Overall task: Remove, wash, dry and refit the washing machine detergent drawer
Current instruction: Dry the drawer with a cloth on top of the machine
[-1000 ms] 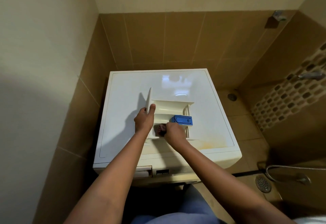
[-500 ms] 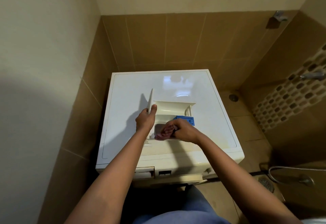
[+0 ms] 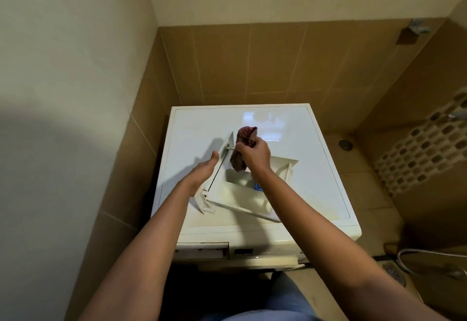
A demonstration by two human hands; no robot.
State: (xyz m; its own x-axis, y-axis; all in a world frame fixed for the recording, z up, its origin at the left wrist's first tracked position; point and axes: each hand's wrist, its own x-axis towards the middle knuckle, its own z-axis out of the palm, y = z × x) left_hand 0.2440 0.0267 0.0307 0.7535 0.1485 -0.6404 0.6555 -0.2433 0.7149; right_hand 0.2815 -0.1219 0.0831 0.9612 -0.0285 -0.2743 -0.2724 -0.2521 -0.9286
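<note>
The white detergent drawer (image 3: pixel 240 194) lies on top of the white washing machine (image 3: pixel 192 128), its front panel turned to the left and a blue insert (image 3: pixel 258 187) showing inside. My left hand (image 3: pixel 204 169) holds the front panel from the left side, thumb on its edge. My right hand (image 3: pixel 252 154) grips a dark reddish cloth (image 3: pixel 243 139) above the drawer's left end, near the panel; the cloth sticks up over the fist and hangs down below it.
The empty drawer slot (image 3: pixel 202 250) shows on the machine's front, top left. Tiled walls close in at the left and back. On the floor at the right lie a drain (image 3: pixel 394 274) and a shower hose (image 3: pixel 429 260).
My right hand has lifted the cloth out of the drawer's compartment and up toward the front panel. The drawer has swung round, its panel now tilted. The view has moved closer.
</note>
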